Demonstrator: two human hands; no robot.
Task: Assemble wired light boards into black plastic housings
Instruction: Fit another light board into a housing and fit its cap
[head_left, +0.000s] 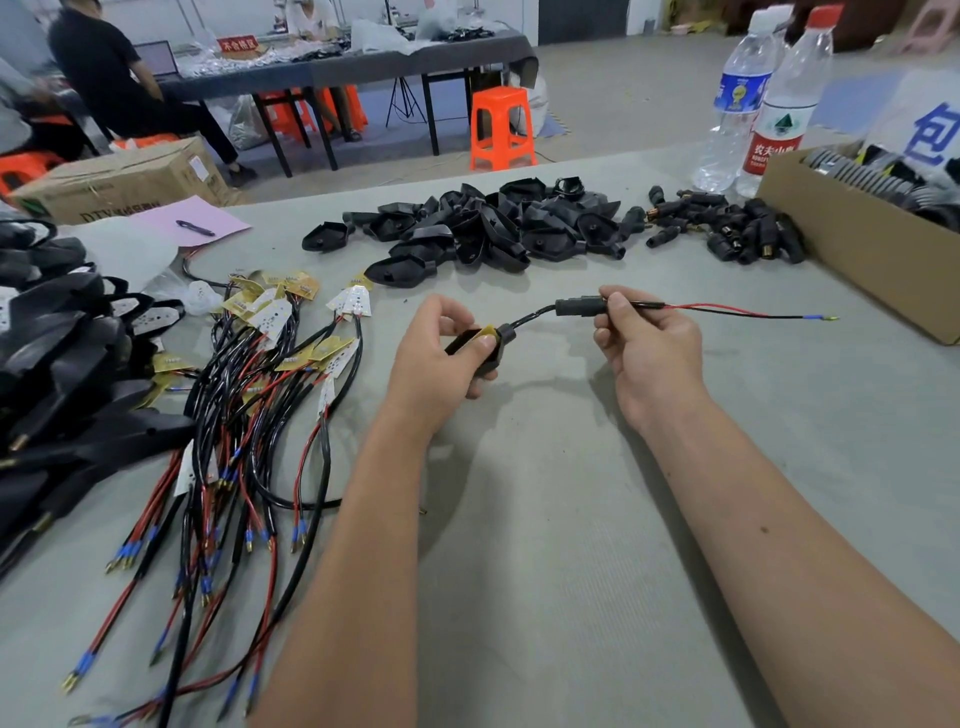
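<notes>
Above the grey table (545, 519), the left hand (436, 358) grips a black housing (480, 348), the right hand (644, 343) pinches its wire (727, 310), beside a box (852, 244) signed "包".

Wired boards (270, 364) left; housings (478, 228) behind; box (857, 249) right.

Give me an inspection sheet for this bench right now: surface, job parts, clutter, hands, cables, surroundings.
Surface: grey cloth-covered table.
Job's things: heap of black plastic housings; bundle of wired light boards; pile of small black sleeves.
Clutter: two clear water bottles; pink paper sheet; brown cardboard box.
Grippers: left hand grips one housing; right hand pinches its cable.
Cables: red and black leads trail right.
Surroundings: orange plastic stool.
</notes>
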